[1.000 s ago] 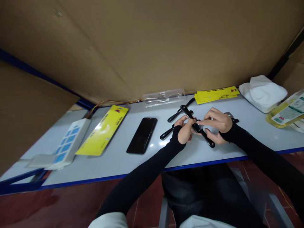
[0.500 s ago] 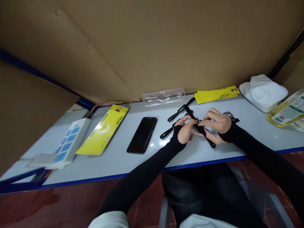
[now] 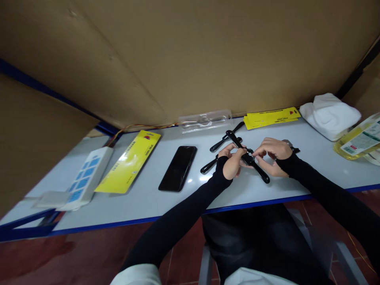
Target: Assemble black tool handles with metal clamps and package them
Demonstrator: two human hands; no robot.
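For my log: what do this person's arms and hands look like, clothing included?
The left hand and right hand are ungloved. Close-fitting black sleeves run down to about the wrists. A whitish garment sleeve shows above the black on the left arm; the right upper arm is out of frame.

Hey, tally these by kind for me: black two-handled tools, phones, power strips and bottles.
Black two-handled tools: 3 (1 in the left hand, 2 on the table)
Phone: 1
Power strip: 1
Bottle: 1
Total: 6

The tool (image 3: 247, 159) looks glossy, the cloth (image 3: 331, 115) matt
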